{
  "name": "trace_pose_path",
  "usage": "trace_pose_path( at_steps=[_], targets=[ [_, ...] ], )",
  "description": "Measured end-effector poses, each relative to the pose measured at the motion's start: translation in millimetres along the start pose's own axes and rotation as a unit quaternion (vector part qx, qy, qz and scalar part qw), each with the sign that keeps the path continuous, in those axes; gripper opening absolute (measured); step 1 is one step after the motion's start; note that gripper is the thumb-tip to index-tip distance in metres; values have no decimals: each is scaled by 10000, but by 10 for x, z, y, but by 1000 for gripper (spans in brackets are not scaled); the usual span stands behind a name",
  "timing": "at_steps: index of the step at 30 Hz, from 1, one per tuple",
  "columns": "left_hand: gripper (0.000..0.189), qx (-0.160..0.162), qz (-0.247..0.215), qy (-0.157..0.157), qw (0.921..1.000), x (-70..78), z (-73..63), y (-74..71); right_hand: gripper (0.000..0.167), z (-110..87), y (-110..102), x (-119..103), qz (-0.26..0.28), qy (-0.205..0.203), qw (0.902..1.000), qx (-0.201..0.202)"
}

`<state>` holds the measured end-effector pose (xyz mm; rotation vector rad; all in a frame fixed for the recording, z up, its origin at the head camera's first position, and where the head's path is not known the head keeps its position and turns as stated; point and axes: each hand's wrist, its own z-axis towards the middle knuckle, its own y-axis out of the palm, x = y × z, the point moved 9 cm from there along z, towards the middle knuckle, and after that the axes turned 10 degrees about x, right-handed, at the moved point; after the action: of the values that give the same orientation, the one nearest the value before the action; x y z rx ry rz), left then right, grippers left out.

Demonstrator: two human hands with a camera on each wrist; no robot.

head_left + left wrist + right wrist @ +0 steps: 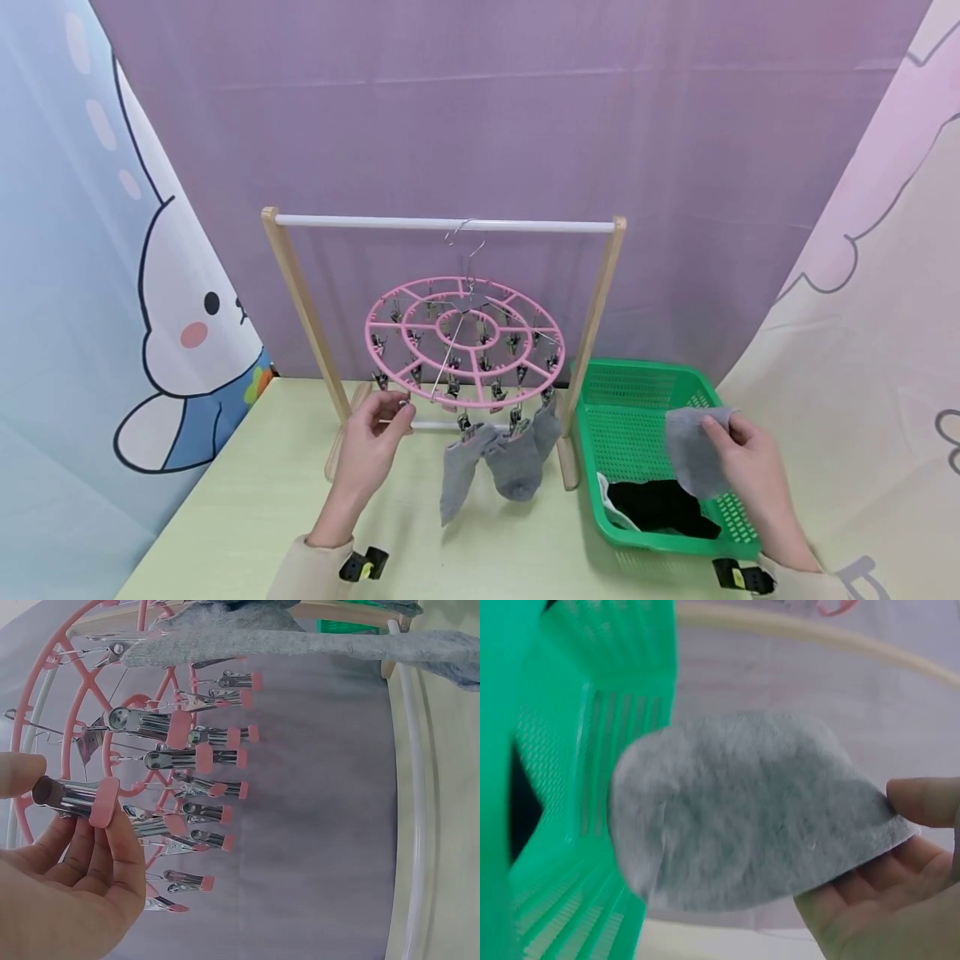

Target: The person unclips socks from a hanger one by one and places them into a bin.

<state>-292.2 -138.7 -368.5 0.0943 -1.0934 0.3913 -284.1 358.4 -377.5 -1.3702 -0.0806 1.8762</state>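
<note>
My left hand [367,450] pinches a metal clip [75,801] with a pink tip between thumb and fingers, at the near left edge of the pink round hanger [367,330]. Other such clips dangle all around its rings. Grey socks [517,471] hang from clips at the hanger's near right side. Over the green basket [675,546], my right hand [757,479] holds a grey sock [727,814] by one end, thumb on top and fingers beneath. The rest of that sock hangs down flat from the grip.
A stand with wooden posts [306,312] and a white top bar [360,222] carries the hanger by its hook. Black cloth [660,506] and a white piece [611,504] lie in the basket, right of the stand. Behind is a purple curtain [480,125].
</note>
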Motion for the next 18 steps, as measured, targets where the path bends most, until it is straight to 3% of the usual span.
trace_pose_path(
  at_steps=[3,6,12,18],
  targets=[
    [22,-2,-12,-29,10000,-6,-3,5,45,2,-2,105,-427,-127,9990,25],
    [21,-28,-17,-20,10000,-8,-10,16,39,-15,111,206,-825,-261,9957,-335],
    [20,-97,-29,62,9999,-5,-27,40,35,-190,541,318,-914,-290,9797,-1762],
    [20,-169,42,72,9998,-19,-37,48,28,-474,930,299,-617,-137,9522,-2989]
  ],
)
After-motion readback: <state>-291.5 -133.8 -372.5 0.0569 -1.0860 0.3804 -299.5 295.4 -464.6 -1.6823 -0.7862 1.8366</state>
